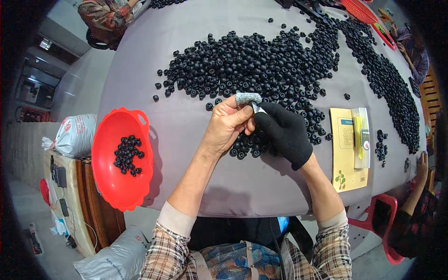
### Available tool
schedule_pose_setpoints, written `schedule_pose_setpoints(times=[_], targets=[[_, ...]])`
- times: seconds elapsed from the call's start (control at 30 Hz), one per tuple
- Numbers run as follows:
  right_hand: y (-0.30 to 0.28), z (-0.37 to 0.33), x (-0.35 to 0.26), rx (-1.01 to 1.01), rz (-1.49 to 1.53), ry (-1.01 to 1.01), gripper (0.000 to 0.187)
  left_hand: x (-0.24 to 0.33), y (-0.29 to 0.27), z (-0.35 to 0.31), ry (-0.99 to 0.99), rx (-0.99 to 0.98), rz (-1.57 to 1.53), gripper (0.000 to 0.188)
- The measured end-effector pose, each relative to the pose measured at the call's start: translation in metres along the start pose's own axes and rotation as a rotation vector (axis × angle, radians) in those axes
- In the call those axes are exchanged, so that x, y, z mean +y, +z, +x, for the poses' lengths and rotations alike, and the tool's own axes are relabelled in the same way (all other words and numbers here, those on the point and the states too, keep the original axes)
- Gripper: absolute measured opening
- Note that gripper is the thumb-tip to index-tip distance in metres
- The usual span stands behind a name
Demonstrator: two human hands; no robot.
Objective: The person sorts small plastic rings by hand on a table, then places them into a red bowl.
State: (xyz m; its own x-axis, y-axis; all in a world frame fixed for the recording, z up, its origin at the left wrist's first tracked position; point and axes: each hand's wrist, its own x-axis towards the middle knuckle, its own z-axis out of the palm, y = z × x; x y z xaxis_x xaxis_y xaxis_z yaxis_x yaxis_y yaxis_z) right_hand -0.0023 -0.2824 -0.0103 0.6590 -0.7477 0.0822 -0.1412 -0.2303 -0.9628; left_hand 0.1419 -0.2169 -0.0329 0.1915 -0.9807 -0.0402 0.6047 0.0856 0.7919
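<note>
My left hand (227,122) is bare except for a grey knitted sleeve (248,98) on one finger. Its fingers are pinched together, mostly hiding what is between them. Meeting it from the right, my right hand (283,130) wears a black glove and is closed around a thin, pale, blade-like piece (258,108). Both hands are raised over the near edge of a large pile of small, round, black parts with holes (247,65). More of these parts lie directly below my fingers.
At left, a red scalloped bowl (108,158) holds several black parts (128,155). A yellow booklet (343,154) lies right, under a clear plastic case (361,140). Another black pile (394,93) runs along the right. Other people sit around the grey-covered table (224,196).
</note>
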Motion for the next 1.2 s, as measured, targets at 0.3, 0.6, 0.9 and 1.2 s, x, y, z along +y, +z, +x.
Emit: schedule_pose_setpoints(times=[0.3, 0.6, 0.9, 1.2], targets=[[-0.001, 0.001, -0.005, -0.069, 0.128, 0.072, 0.023, -0.001, 0.000, 0.001, -0.018, 0.051, 0.028, 0.013], [-0.001, 0.000, -0.015, -0.055, 0.148, 0.143, 0.017, -0.004, -0.002, 0.000, -0.009, 0.066, 0.126, 0.013], [-0.001, 0.002, 0.001, 0.000, -0.085, -0.264, 0.019, -0.005, -0.003, 0.002, -0.020, 0.018, 0.099, 0.014], [-0.037, 0.021, 0.000, 0.333, 0.418, 0.162, 0.037, 0.011, -0.007, 0.011, 0.306, 0.140, 0.042, 0.019]])
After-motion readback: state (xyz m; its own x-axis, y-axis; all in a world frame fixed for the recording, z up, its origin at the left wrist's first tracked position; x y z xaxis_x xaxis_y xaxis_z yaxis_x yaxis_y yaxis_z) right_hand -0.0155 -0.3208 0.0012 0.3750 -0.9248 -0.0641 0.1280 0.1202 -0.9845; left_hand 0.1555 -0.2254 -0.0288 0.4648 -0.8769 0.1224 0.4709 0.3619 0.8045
